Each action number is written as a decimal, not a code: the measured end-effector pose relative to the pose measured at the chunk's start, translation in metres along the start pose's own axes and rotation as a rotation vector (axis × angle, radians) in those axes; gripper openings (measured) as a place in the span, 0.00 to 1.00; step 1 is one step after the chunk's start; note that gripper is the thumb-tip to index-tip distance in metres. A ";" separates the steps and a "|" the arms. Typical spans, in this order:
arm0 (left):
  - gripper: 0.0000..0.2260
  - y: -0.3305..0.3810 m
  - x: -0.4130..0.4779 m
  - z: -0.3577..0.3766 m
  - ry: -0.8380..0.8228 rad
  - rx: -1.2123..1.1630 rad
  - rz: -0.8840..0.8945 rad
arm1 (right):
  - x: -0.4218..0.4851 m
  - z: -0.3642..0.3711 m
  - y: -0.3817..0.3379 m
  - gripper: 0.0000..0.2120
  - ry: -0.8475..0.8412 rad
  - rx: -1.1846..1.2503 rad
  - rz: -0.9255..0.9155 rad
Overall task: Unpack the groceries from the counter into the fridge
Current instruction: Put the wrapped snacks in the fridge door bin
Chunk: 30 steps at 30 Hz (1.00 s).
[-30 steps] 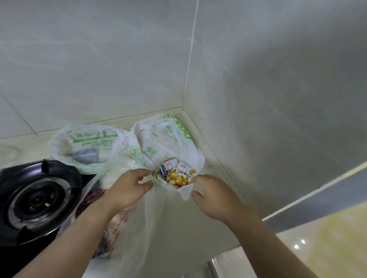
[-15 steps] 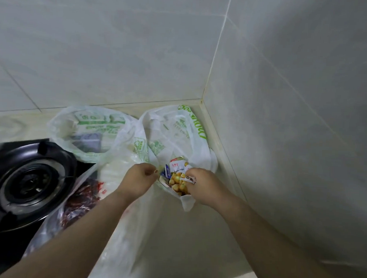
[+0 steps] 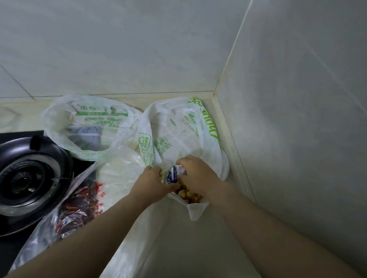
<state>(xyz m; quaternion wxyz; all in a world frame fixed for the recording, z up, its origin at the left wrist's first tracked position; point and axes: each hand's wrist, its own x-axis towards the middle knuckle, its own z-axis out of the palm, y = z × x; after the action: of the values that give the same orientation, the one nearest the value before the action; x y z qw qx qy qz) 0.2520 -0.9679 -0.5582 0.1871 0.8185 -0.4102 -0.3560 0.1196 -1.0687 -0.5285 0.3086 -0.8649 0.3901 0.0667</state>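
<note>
Left hand point(image 3: 153, 186), right hand point(image 3: 197, 177) grip packet point(image 3: 172, 176) (corn, perhaps).

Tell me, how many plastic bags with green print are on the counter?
2. One bag sits at the back beside the stove burner; the other bag stands in the wall corner, where the right hand grips a snack packet. More could be hidden.

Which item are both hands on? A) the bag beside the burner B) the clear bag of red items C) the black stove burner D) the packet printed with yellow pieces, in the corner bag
D: the left hand and right hand both have a grip on the packet at the mouth of the corner bag.
</note>
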 end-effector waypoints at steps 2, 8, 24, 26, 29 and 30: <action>0.17 -0.003 0.002 0.002 0.016 0.008 -0.002 | 0.008 0.002 0.001 0.13 -0.068 -0.086 -0.067; 0.14 -0.011 0.011 0.005 0.002 -0.046 -0.010 | 0.016 0.009 0.005 0.22 -0.091 -0.207 -0.148; 0.10 -0.023 0.011 -0.017 0.002 -0.757 -0.149 | 0.016 -0.001 0.011 0.06 0.192 0.293 -0.015; 0.05 -0.023 0.012 -0.019 0.011 -0.793 -0.156 | 0.022 -0.010 0.015 0.14 0.245 0.334 0.067; 0.03 -0.022 0.012 -0.021 0.033 -0.768 -0.166 | 0.035 -0.017 0.026 0.12 0.223 0.227 0.123; 0.03 -0.021 0.012 -0.021 0.038 -0.763 -0.164 | 0.038 -0.017 0.029 0.12 0.199 0.232 0.150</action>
<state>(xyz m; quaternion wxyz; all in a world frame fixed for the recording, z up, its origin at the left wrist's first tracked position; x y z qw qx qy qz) 0.2834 -0.9649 -0.5615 0.4564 0.7268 -0.1779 -0.4815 0.1227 -1.1169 -0.5426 0.3604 -0.7943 0.4872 -0.0421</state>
